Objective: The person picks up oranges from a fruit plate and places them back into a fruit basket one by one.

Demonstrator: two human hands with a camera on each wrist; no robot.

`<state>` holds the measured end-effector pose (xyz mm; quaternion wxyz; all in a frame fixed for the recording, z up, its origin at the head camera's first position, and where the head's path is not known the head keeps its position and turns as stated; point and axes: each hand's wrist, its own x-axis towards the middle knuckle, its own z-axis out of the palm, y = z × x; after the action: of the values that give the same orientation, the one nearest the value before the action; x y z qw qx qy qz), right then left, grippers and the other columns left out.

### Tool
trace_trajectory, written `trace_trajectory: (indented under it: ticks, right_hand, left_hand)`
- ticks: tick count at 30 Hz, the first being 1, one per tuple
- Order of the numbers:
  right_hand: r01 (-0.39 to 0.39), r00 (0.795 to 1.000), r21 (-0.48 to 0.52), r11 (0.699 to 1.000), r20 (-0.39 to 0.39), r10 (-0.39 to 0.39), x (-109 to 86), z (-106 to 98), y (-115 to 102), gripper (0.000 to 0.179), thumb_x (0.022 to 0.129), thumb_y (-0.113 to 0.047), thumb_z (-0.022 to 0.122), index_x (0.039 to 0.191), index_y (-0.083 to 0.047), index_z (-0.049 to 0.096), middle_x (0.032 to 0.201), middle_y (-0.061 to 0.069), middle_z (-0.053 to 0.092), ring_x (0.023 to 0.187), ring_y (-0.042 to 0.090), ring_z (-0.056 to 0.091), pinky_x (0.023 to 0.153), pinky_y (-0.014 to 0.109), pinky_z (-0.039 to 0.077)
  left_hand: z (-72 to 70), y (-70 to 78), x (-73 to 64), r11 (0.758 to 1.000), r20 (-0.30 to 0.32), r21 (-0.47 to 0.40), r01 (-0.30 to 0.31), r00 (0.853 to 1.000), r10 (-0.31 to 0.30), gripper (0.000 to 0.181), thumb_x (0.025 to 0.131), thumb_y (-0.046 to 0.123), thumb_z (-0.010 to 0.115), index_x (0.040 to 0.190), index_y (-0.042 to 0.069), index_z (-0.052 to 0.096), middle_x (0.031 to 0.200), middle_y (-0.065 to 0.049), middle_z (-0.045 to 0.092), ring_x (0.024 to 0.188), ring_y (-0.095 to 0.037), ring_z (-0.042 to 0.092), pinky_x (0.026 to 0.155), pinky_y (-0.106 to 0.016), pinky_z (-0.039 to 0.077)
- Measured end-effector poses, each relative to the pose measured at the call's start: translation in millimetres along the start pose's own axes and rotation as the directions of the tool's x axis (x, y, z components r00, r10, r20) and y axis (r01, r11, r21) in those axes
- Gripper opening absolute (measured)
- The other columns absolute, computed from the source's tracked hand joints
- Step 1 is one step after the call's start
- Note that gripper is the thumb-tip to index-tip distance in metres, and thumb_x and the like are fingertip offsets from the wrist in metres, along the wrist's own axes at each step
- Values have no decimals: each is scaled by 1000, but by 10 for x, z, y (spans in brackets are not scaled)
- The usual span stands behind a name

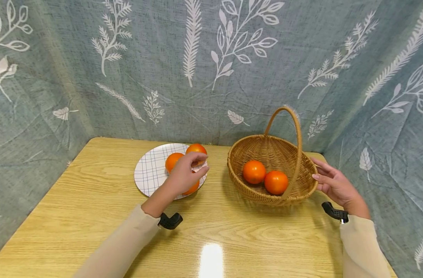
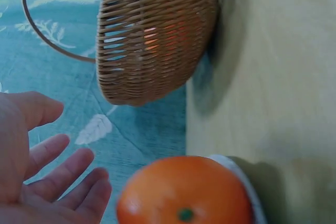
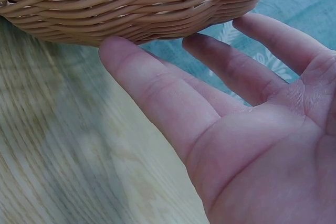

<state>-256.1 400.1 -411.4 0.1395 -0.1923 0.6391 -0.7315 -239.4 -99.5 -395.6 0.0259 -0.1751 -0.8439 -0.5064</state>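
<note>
My left hand (image 1: 188, 172) hangs over the right side of a white checked plate (image 1: 150, 173), fingers loosely bent with nothing between them. Around and under it are an orange (image 1: 173, 160), a second orange (image 1: 196, 148) at the back and a third orange (image 1: 192, 188) partly covered by the hand. In the left wrist view one orange (image 2: 184, 192) sits near the spread fingers. My right hand (image 1: 338, 187) is at the right end of a wicker basket (image 1: 263, 197), thumb at its rim; in the right wrist view, nearly straight fingers (image 3: 157, 85) meet the woven side.
Inside the basket lie two oranges, one left (image 1: 254, 172) and one right (image 1: 276, 182). Its tall arched handle (image 1: 299, 143) rises above the rim. A patterned grey-green cloth (image 1: 169, 104) hangs behind and beside the wooden table (image 1: 93, 185).
</note>
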Motion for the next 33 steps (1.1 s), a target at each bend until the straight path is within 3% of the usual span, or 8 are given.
trace_trajectory:
  ticks: [7,15,26,33]
  right_hand:
    - [-11,1000,-9,1000,-16,11,2,11,-21,64,106,8,40,164,-3,15,142,0,60,116,16,69,88,33,62]
    - [-18,1000,-24,1000,-7,18,-3,7,-32,64,107,7,39,165,-3,12,146,-3,57,121,15,67,91,33,61]
    - [3,1000,16,1000,11,-3,-11,17,-37,64,106,8,39,164,-4,16,144,0,59,118,17,69,89,34,62]
    - [-1,1000,-1,1000,-8,1,0,10,-14,63,106,8,40,164,-5,20,142,0,60,116,16,69,88,33,62]
  left_hand:
    - [-9,-179,-283,995,-153,103,3,988,13,45,93,19,77,133,4,64,133,-15,65,124,-35,61,104,-52,52]
    - [38,-314,-484,991,-236,131,33,972,-1,53,88,14,80,135,2,60,140,-19,54,129,-39,49,105,-57,46]
    - [109,-422,-611,975,-255,85,207,950,-180,80,86,21,83,149,2,39,143,-25,36,126,-37,39,100,-52,42]
    - [174,-465,-595,970,-263,50,239,940,-218,82,85,23,84,147,-1,36,139,-25,35,125,-36,42,102,-49,41]
